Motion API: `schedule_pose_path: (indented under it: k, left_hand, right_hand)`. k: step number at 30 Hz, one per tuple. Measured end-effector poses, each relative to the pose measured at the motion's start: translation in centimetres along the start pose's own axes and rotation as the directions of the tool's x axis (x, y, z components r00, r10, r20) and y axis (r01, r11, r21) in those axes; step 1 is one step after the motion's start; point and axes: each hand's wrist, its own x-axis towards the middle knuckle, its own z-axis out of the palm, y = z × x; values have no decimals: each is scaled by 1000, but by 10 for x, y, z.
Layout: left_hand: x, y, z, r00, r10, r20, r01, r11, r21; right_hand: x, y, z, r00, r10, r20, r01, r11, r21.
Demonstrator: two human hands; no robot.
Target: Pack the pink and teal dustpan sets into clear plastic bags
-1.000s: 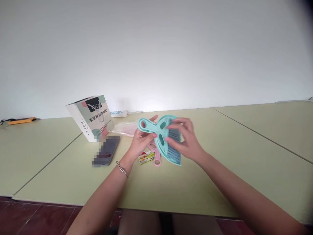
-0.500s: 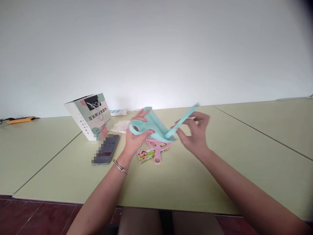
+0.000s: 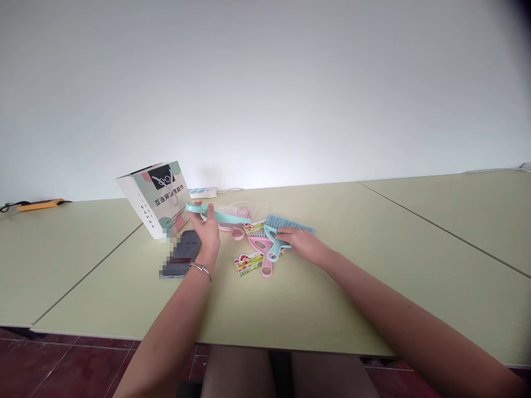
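My left hand (image 3: 208,232) is closed on a teal dustpan (image 3: 219,215), held flat a little above the table. My right hand (image 3: 299,242) rests on the table with its fingers on a teal hand brush (image 3: 282,232), whose bluish bristles point away from me. Under and beside the teal brush lies a pink brush (image 3: 262,251) with a loop handle, on a small colourful card (image 3: 248,263). A pink dustpan (image 3: 237,232) peeks out behind, partly hidden by the teal dustpan.
A white printed box (image 3: 160,199) stands at the left, with a dark phone (image 3: 182,254) lying in front of it. A clear plastic bag (image 3: 244,210) lies behind the brushes. A white power strip (image 3: 203,192) and an orange tool (image 3: 37,205) sit by the wall.
The teal brush and dustpan were pulled apart in the air. My right hand has lowered the brush onto the table; my left hand has moved the dustpan left and turned it flat.
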Motion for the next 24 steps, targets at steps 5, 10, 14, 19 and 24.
schedule_pose_path:
  k: [5, 10, 14, 19, 24]
  left_hand:
    - [5, 6, 1, 994, -94, 50, 105, 951, -290]
    - [-5, 23, 3, 864, -258, 432, 390, 886, -251]
    - [-18, 37, 3, 694, -326, 642, 511, 851, -120]
    - [-22, 36, 5, 585, -358, 728, 554, 832, -35]
    - [-20, 16, 7, 607, -384, 696, 379, 909, 170]
  right_hand:
    - [-3, -7, -4, 996, 76, -55, -60, 967, 246]
    - [-3, -23, -14, 889, 434, -148, -167, 606, 778]
    - [-5, -35, -26, 851, 522, 46, -173, 197, 965]
    - [-6, -34, -35, 882, 445, 157, -224, 103, 969]
    - [-4, -23, -35, 753, 657, 42, -115, 68, 991]
